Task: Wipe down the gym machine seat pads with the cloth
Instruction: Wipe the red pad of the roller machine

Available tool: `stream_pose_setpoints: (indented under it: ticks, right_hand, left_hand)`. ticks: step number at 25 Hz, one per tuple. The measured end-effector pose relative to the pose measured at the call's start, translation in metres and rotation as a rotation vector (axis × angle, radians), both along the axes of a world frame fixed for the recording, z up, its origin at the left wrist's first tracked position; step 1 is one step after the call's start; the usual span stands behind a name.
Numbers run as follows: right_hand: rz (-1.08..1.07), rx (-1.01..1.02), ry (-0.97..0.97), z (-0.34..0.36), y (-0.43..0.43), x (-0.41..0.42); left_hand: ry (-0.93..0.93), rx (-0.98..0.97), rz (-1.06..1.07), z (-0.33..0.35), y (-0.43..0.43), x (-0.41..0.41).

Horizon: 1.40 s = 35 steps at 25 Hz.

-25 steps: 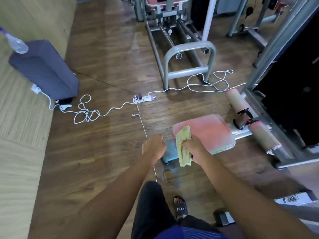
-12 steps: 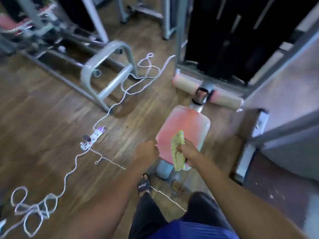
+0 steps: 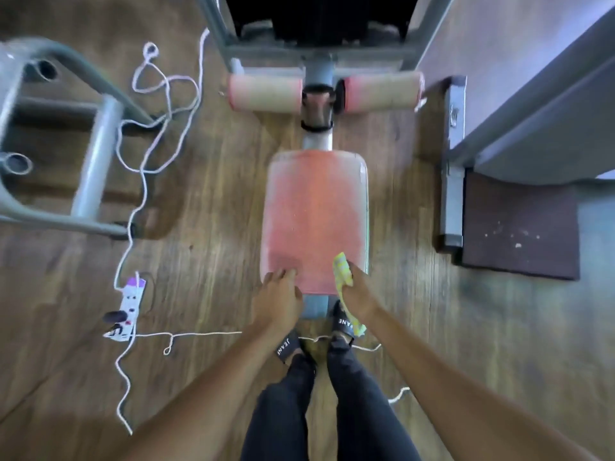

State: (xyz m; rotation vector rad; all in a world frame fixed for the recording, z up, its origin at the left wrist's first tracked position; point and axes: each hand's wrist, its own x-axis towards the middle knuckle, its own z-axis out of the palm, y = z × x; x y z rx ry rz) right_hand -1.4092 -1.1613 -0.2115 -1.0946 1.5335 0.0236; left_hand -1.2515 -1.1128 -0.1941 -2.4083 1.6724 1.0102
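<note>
- Seat pad (image 3: 314,221), faded red, sits right in front of your feet.
- Your right hand (image 3: 357,294) is clenched around the yellow cloth (image 3: 342,271) at its near right corner.
- Your left hand (image 3: 278,299) rests loose-fingered on the near left edge, holding nothing.

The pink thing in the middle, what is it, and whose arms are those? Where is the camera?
The camera sits on a person's head, looking down, so you see their own arms and feet. The pink thing is a gym machine seat pad. The right hand holds a yellow cloth at the pad's near edge for wiping. The left hand rests its fingers on the pad. Beyond are two pink roller pads. A white cable and a power strip lie on the wooden floor.
</note>
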Motion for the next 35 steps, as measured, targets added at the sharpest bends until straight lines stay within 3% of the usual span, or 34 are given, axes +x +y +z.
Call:
stream_pose_setpoints:
  ticks: [5, 10, 16, 21, 29, 35]
  right_hand:
    - [0.266, -0.193, 0.100, -0.102, 0.006, -0.015]
    - [0.585, -0.648, 0.314, -0.187, 0.012, -0.014]
    - [0.739, -0.874, 0.461, -0.196, 0.013, -0.014]
    - [0.977, -0.942, 0.526, -0.218, 0.002, -0.024]
    - [0.806, -1.074, 0.583, -0.234, -0.018, -0.002]
    - [0.650, -0.981, 0.625, -0.239, -0.068, -0.003]
  left_hand:
    - [-0.053, -0.089, -0.079, -0.132, 0.002, -0.004]
    - [-0.148, -0.304, -0.190, -0.229, -0.040, 0.019]
    - [-0.192, -0.461, -0.287, -0.252, -0.052, 0.036]
    - [-0.248, -0.436, -0.324, -0.252, -0.060, 0.048]
    - [-0.283, -0.431, -0.354, -0.258, -0.059, 0.049]
    - [-0.279, -0.418, -0.350, -0.258, -0.060, 0.048]
